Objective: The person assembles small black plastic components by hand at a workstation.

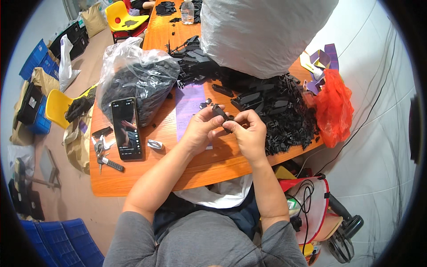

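Over the near part of the wooden table, my left hand (202,127) grips a small black plastic part (218,112) between thumb and fingers. Close beside it, my right hand (247,133) is closed in a pinch at the lower end of the same part; any smaller piece between its fingertips is hidden. A heap of small black plastic pieces (289,129) spreads just right of my right hand. Longer black plastic parts (262,95) lie behind it. Beneath my left hand is a purple printed sheet (189,102).
A clear bag of black parts (138,80) and a phone (126,129) stand left, near keys (103,155). A large white sack (262,35) rises at the back. A red plastic bag (333,107) hangs at the table's right edge. A clear bottle (187,12) stands far back.
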The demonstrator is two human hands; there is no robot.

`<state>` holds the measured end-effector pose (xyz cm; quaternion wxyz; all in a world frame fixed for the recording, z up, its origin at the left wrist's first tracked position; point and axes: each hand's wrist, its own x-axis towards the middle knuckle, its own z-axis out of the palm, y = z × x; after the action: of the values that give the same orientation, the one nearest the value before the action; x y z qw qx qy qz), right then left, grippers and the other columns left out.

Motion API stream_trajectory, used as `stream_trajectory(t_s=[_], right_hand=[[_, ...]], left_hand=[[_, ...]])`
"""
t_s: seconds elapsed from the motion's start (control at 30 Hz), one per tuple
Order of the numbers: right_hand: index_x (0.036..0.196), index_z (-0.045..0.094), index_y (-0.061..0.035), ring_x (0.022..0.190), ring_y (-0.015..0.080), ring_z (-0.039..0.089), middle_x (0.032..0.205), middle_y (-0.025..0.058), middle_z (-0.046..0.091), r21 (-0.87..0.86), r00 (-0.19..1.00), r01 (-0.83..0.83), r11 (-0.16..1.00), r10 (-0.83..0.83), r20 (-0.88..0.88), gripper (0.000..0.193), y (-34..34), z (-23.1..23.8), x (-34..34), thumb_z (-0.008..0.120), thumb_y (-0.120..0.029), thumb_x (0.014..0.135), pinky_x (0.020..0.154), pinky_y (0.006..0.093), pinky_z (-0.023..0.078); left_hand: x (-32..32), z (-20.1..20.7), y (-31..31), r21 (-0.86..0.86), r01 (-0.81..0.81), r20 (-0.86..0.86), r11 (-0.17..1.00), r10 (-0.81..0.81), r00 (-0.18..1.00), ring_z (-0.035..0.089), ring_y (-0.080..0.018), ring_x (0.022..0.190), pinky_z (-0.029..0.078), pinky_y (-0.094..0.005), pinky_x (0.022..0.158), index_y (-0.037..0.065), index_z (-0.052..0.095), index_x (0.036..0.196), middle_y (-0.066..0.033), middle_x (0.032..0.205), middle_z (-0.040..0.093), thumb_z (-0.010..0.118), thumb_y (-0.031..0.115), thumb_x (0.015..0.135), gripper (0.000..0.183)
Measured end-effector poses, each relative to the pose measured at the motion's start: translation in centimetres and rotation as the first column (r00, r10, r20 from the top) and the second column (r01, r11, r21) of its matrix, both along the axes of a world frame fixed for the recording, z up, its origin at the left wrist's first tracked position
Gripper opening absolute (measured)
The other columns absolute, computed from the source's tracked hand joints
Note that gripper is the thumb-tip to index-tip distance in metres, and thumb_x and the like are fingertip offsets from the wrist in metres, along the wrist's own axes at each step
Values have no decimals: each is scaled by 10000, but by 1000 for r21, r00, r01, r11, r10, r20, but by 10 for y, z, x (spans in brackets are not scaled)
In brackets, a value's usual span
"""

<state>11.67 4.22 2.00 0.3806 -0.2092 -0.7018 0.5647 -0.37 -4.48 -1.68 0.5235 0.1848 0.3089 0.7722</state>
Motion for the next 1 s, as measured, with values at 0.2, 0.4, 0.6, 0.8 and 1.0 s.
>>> stream_trajectory(t_s=[0.2, 0.4, 0.6, 0.8, 1.0], right_hand=[[808, 634, 19, 662, 107, 564, 804, 71, 594, 433, 996, 91, 897, -90, -23, 93, -6, -4, 2, 684, 38, 733, 569, 218, 458], [822, 631, 5, 739, 211, 613, 840, 110, 615, 464, 988, 152, 873, -129, -81, 99, -13, -4, 3, 675, 20, 736, 623, 281, 500], [821, 638, 30, 663, 119, 566, 795, 77, 593, 452, 998, 17, 892, -42, 45, 71, -1, 0, 2, 639, 54, 754, 586, 228, 460], [863, 636, 33, 654, 89, 589, 807, 58, 618, -69, 993, -95, 993, 99, 57, 76, 2, 7, 13, 617, -24, 816, 586, 235, 496], [809, 611, 33, 628, 90, 565, 725, 64, 614, 131, 939, -136, 982, 86, 332, 70, 8, 17, 17, 615, -37, 806, 548, 237, 461]], left_hand=[[-3, -3, -1, 14, -29, -15, 999, 29, 999, 578, -158, 940, 502, -379, 812, 103, 533, 1127, -30, 1000, 604, 688, 138, 805, 359], [-1, 0, -3, 39, -59, -16, 997, 60, 998, 586, -162, 939, 508, -371, 810, 97, 531, 1122, -24, 991, 603, 679, 111, 809, 347], [-5, -6, -1, -50, -94, -130, 994, 87, 988, 594, -156, 897, 522, -260, 710, 37, 549, 1119, -80, 1039, 590, 647, 7, 800, 335], [2, -1, -1, -24, -23, -96, 999, 20, 995, 602, -147, 924, 536, -237, 725, 66, 556, 1135, -61, 1021, 601, 678, 55, 789, 367], [10, 6, -7, -38, -68, -299, 997, 53, 953, 623, -155, 863, 540, -271, 733, 55, 581, 1122, -58, 979, 628, 692, 49, 775, 364]])
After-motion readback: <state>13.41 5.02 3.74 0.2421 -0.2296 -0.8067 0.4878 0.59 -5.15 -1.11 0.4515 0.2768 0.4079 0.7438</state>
